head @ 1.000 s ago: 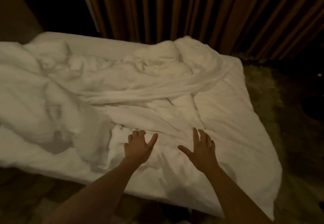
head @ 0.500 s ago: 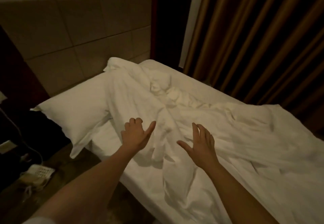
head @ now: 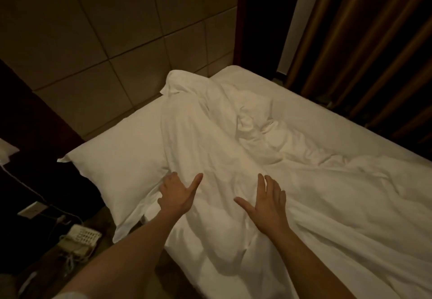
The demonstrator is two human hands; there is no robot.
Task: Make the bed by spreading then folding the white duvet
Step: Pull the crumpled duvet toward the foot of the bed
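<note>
The bed (head: 350, 135) is the biggest thing here, and it fills the middle and right side, with a tiled wall behind its head end and brown curtains (head: 364, 41) along its far side. The white duvet (head: 268, 158) lies on top of the bed in a long crumpled heap, bunched up in the middle and hanging a little over the near edge. So the spreading step is the one in hand, and it looks like it has hardly begun. A white pillow (head: 121, 163) sits at the head of the bed, and the duvet's edge lies partly over it. Down on the dark floor is a telephone (head: 79, 238) with its cord. The left hand (head: 177, 195) is over the duvet's edge by the pillow, thumb out, and its fingers seem to curl down, but the dim light makes it hard to tell if they grip the cloth. The right hand (head: 268, 202) is spread wide with straight fingers, just above or on the duvet. Next, both hands need to take hold of the duvet's edge and pull it out flat across the bed.
</note>
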